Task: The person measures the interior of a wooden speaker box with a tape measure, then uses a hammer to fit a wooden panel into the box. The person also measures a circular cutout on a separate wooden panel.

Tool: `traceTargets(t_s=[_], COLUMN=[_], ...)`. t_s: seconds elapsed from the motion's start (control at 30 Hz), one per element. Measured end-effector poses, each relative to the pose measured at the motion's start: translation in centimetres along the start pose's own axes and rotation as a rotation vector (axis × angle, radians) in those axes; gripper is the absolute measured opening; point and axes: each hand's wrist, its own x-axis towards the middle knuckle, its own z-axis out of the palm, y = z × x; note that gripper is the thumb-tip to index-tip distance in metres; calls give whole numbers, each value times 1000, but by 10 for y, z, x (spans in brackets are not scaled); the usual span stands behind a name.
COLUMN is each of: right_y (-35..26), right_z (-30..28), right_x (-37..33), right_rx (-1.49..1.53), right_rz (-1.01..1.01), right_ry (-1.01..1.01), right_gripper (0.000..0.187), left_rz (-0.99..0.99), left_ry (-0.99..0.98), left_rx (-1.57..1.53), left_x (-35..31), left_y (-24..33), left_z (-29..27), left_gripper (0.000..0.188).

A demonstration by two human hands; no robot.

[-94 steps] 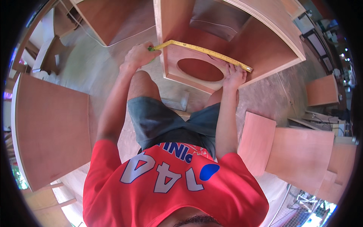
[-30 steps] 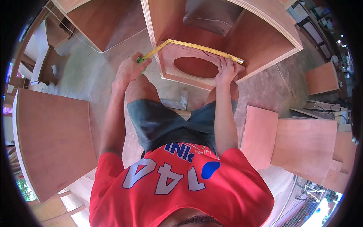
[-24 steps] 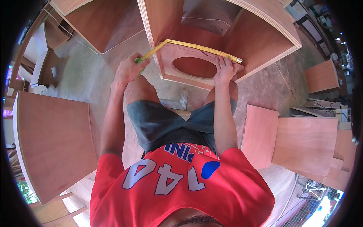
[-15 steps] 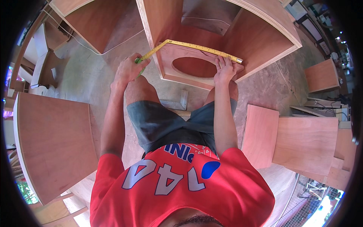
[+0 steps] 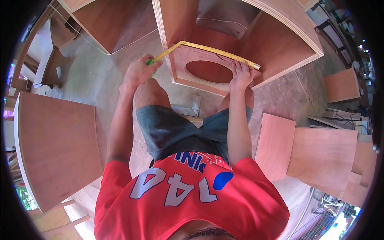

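- A second wooden box (image 5: pixel 106 26) is noted at upper left; its contents cannot be told.
- Green tape case (image 5: pixel 150 62) is gripped in the curled left hand (image 5: pixel 137 74), now held farther from the box edge than earlier; more tape is thus exposed.
- Yellow tape (image 5: pixel 216 51) is stretched across the large wooden box (image 5: pixel 278 38), where a panel (image 5: pixel 180 62) with an oval hole is contained.
- Tape is steadied near its tip by the right hand (image 5: pixel 241 76), fingers slightly spread.

Red shirt (image 5: pixel 236 208) at six o'clock is bearing large white, blue-edged numerals (image 5: pixel 174 188), appearing upside down. Toward twelve from these, bold blue letters (image 5: pixel 192 161) are showing; smaller white letters (image 5: pixel 214 161) are sitting beside them, toward three. Tape (image 5: pixel 216 51), twelve-to-one, is carrying dark marks, too small for reading.
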Motion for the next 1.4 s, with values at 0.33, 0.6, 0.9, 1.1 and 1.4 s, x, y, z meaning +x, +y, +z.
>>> traceTargets(t_s=[0.33, 0.6, 0.9, 1.1, 1.4], right_y=[1, 2, 0, 0, 0], right_z=[0, -1, 1, 1, 0], right_x=[0, 2, 0, 0, 1], right_rx=[23, 4, 10, -2, -7], right_rz=[-6, -8, -15, 1, -1], right_ry=[-14, -3, -12, -3, -24], right_gripper=[17, 16, 17, 18, 19], left_rz=[0, 3, 23, -17, -40], left_ry=[-7, 4, 12, -4, -11], left_rx=[7, 15, 42, 25, 34], left_x=[-3, -2, 0, -2, 0], left_y=[0, 0, -3, -4, -6], left_z=[-1, -1, 0, -2, -3], left_gripper=[53, 53, 54, 54, 51])
